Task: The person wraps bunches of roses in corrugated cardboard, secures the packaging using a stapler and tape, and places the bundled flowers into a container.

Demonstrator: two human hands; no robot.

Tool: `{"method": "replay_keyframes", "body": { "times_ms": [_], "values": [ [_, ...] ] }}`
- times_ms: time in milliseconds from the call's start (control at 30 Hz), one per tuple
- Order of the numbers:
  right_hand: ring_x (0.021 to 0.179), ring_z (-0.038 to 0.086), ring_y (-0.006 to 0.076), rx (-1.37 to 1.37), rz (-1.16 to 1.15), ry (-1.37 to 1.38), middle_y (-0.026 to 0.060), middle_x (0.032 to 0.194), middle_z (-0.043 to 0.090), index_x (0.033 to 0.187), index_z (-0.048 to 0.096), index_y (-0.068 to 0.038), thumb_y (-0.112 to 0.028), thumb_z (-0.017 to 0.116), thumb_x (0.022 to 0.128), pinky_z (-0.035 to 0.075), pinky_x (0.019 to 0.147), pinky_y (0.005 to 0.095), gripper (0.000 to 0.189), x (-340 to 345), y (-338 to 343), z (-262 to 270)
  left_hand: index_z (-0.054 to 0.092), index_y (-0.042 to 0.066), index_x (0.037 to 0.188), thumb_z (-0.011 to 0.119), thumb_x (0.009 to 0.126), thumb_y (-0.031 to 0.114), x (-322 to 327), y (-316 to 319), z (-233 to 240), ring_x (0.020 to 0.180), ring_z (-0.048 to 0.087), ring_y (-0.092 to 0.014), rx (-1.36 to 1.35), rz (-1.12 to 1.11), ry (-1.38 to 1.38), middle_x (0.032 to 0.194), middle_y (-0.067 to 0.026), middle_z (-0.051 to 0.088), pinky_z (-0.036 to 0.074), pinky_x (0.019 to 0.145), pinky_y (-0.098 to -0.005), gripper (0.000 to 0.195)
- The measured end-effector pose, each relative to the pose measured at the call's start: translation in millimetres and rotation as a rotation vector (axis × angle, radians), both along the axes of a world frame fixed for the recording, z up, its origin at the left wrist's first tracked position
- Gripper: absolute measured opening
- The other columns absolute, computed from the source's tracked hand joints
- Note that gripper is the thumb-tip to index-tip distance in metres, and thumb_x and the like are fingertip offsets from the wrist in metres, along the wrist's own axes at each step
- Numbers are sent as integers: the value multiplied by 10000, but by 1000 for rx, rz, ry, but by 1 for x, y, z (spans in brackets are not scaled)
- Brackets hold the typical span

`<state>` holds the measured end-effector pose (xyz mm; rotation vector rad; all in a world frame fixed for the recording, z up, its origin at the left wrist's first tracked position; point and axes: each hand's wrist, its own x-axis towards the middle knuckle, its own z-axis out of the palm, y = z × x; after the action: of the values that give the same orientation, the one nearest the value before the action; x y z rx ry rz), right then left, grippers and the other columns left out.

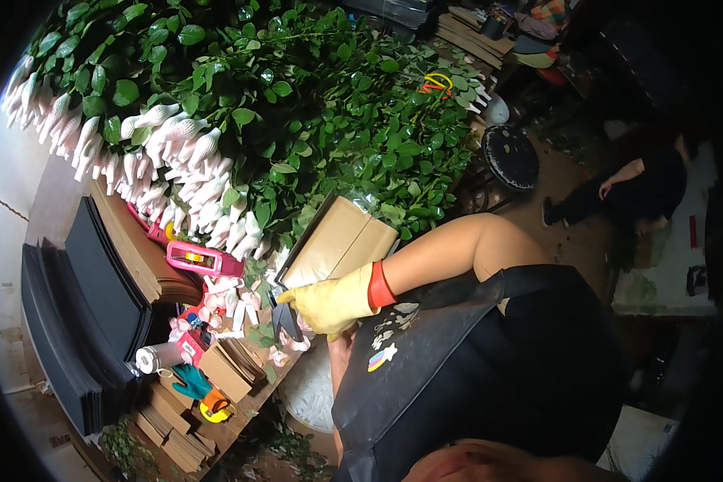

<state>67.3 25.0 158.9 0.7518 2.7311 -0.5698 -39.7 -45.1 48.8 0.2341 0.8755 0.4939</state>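
Observation:
A yellow rubber glove with a red cuff covers my right hand [331, 301]. Its fingertips meet the top of a dark V-shaped tool [284, 319] at the table's edge; whether they grip it is unclear. Partly behind the glove and the black apron [422, 349], my bare left hand [340, 346] shows only in part, its fingers hidden. Just beyond the glove lies an open brown cardboard box [343, 241] with a dark rim and clear film. Pink petals [217, 301] and white scraps lie around the tool.
Leafy rose stems [361, 120] with white net-sleeved buds [181, 144] cover the table. Nearby are a pink tape dispenser [205, 259], dark board stacks [105, 259], cardboard pieces [232, 367], a teal glove [190, 382] and scissors [438, 84]. A round stool [510, 156] and another person [626, 181] are beyond.

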Motion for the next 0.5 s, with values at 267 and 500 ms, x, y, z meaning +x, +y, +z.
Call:
{"method": "replay_keyframes", "body": {
  "times_ms": [267, 500],
  "values": [
    [707, 689, 328, 189, 80, 765, 90, 509, 610, 505, 662, -26, -337, 746, 892, 410, 1154, 577, 504, 66, 6, 132, 664, 57, 986, 508, 1083, 416, -60, -7, 43, 648, 611, -134, 495, -180, 120, 763, -46, 662, 470, 591, -262, 404],
    [1093, 698, 329, 297, -401, 749, 110, 927, 747, 875, 718, -17, -281, 741, 930, 376, 1183, 537, 271, 114, -52, 143, 376, 72, 1583, 541, 1034, 591, 7, 40, 0, 1477, 416, -308, 276, 264, -361, 1600, -152, 437, 329, 1229, -468, 773]
  ]
}}
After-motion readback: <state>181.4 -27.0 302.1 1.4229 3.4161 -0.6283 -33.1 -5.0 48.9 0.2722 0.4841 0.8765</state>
